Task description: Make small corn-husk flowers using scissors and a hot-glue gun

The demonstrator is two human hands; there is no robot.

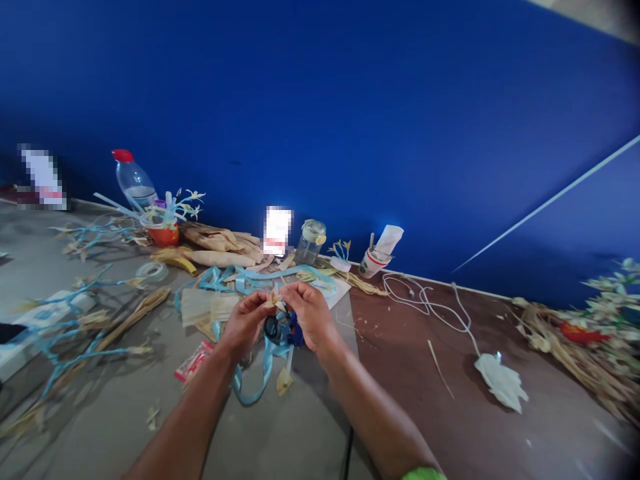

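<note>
My left hand (pixel 249 320) and my right hand (pixel 311 313) meet over the middle of the table, fingertips closed in a pinch. Between them is a small cream husk flower (pixel 275 299), held from both sides; its lower part is hidden by my fingers. Beneath the hands lie dark blue-handled scissors (pixel 296 331), partly covered. Light blue ribbon (pixel 250 399) loops below and behind them. A loose pale petal piece (pixel 284 382) rests just under my right hand. Flat pieces of dried husk (pixel 197 308) lie left of my left hand.
Blue-stemmed husk flower branches (pixel 75 327) spread at left, near a tape roll (pixel 151 271) and a banana (pixel 175 259). Along the blue wall stand a bottle (pixel 134 181), a lit phone (pixel 277 230), a glass jar (pixel 310 243) and a paper cup (pixel 374 263). A white cable (pixel 445 319) lies right.
</note>
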